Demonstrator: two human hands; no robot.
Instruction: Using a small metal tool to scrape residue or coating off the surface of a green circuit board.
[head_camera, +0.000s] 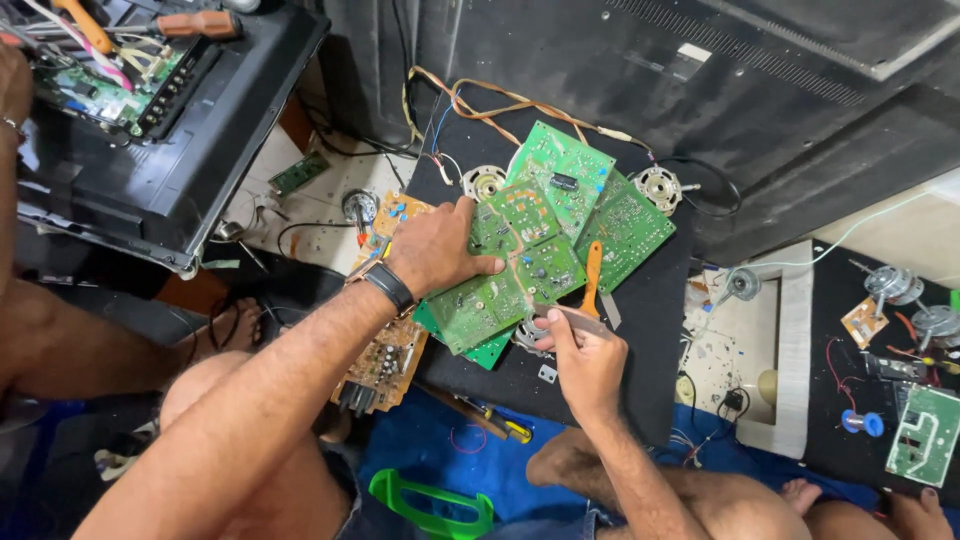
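Left hand (438, 250), dark watch (388, 284) on the wrist, lies flat on the left end of the green printed circuit board (500, 275), fingers spread, thumb pressed along the board's near edge. Board sits tilted atop a pile of other green boards (590, 200) on a black mat (640, 320).

Right hand (585, 360), just below the board's lower right corner, pinches a thin grey metal tool (575, 318) between thumb and forefinger; other fingers curled under. Tool lies close along the board's edge; can't tell if it touches. Orange-handled tool (592, 275) rests upright-ish right of the board, beside the right hand.

Brown circuit board (385, 355) with black connectors sits left of and below the green board, under the left forearm. Two small round motors (660, 188) lie above the pile, coloured wires (480, 100) looping above them. Yellow-handled screwdriver (500, 420) lies below the board at the mat's edge. Green plastic frame (430, 505) well below that. Another person's arm (15, 100) is far left of the board, by a black opened device (150, 150).
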